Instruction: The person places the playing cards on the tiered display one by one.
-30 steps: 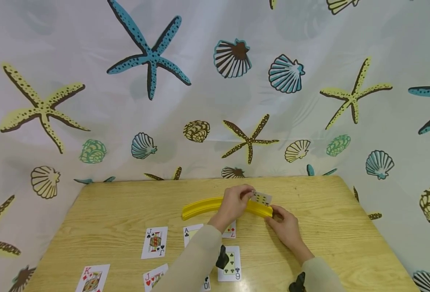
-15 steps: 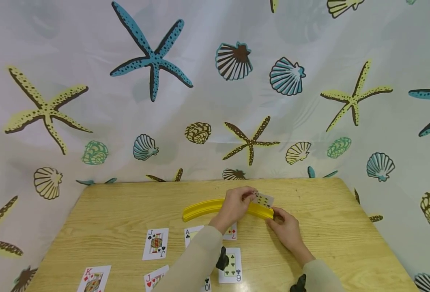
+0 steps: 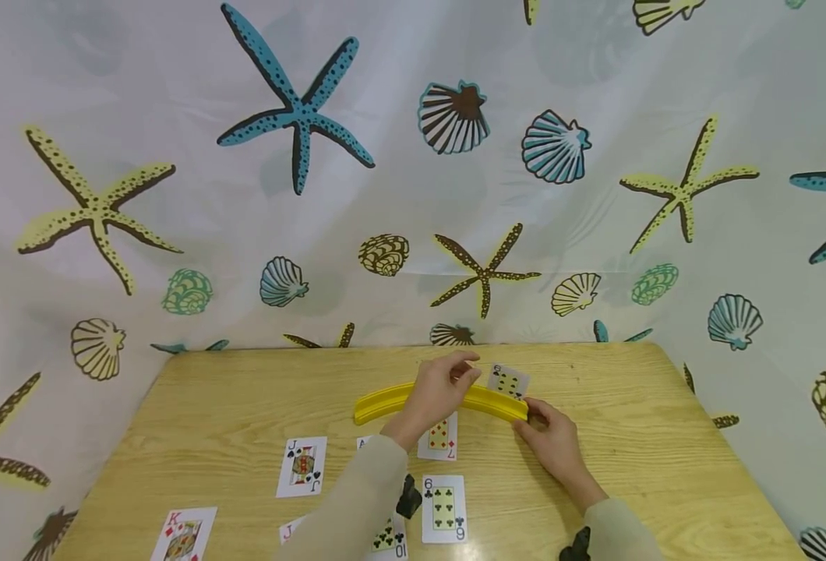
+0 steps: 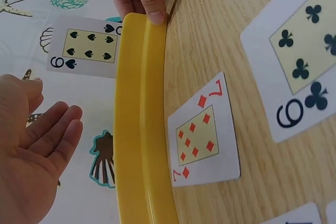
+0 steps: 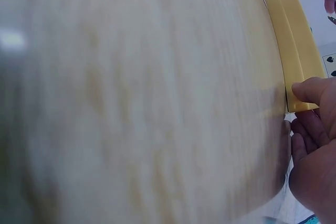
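A white sheet (image 3: 399, 195) printed with starfish and shells in blue, yellow, green and brown hung beyond the far edge of a pale wooden table (image 3: 609, 405). Towards the far side, around the middle, lay a curved yellow holder (image 3: 378, 403), its bow turned away from the person. The six of spades (image 3: 507, 381) stood at its right part, face towards the person and slightly tilted, its lower edge hidden by the holder.

The left hand (image 3: 435, 387) was raised over the middle of the holder, just left of that card and apart from it; thumb and fingers were parted and loosely bent, with nothing between them. The right hand (image 3: 552, 436) gripped the right end of the holder, thumb on the near face and fingers bent behind.

On the near side of the holder the seven of diamonds (image 3: 441, 438) lay face up just beside it, and the six of clubs (image 3: 444, 509) lay nearer the person. The left sleeve (image 3: 357, 499), cream-coloured, partly covered the ten of clubs (image 3: 389, 539), an ace (image 3: 362, 442) and a red jack (image 3: 289, 530). Farther left were a black jack (image 3: 301, 467) and, at the near left, the king of diamonds (image 3: 183, 534).
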Demonstrator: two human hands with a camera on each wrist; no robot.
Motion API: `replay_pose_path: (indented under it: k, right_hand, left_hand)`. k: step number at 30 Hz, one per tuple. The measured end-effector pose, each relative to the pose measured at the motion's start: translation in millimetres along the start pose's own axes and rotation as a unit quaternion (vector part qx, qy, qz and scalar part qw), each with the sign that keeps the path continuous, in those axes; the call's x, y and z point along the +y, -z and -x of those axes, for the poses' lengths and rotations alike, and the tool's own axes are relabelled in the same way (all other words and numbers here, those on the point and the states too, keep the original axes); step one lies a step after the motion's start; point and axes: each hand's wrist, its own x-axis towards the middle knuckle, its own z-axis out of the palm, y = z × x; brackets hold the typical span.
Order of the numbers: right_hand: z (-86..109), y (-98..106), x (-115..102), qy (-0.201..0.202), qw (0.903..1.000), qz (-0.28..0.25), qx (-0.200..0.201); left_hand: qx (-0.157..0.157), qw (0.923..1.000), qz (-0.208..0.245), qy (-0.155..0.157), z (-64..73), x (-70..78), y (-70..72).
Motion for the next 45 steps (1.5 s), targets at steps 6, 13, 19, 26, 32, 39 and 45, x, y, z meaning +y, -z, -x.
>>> replay_pose_path:
  k: [6,13,19,26,32,39,45]
  right_hand:
    - [-0.3,0,-1,0.001,1.0,-0.003,0.003]
    - [-4.5,2,1,-0.004,1.0,-0.007,-0.004]
    - [-7.6,3,1,-0.01,0.9999,-0.013,-0.004]
    - [-8.7,3,2,-0.017,0.9998,-0.011,0.0]
    - [-8.7,3,3,-0.018,0.9997,-0.017,-0.007]
    - [-6.8,3,1,-0.019,0.9996,-0.02,-0.005]
    - [-7.1,2,4,-0.019,0.9996,-0.02,-0.009]
  left_hand:
    - [0.031,0.9994,-0.009,-0.016,9.3,-7.4,25.0]
    - [0.072,0.9971,-0.008,-0.023,27.9,-22.0,59.9]
    - [0.099,0.9944,-0.034,0.007,48.3,-36.1,92.6]
    - [0.116,0.9912,-0.059,0.023,78.4,-57.3,130.8]
    - [0.123,0.9861,-0.099,0.052,106.0,-75.3,160.0]
    - [0.104,0.9816,-0.112,0.114,136.2,-98.1,178.8]
    - [0.067,0.9757,-0.119,0.171,151.9,-114.2,183.3]
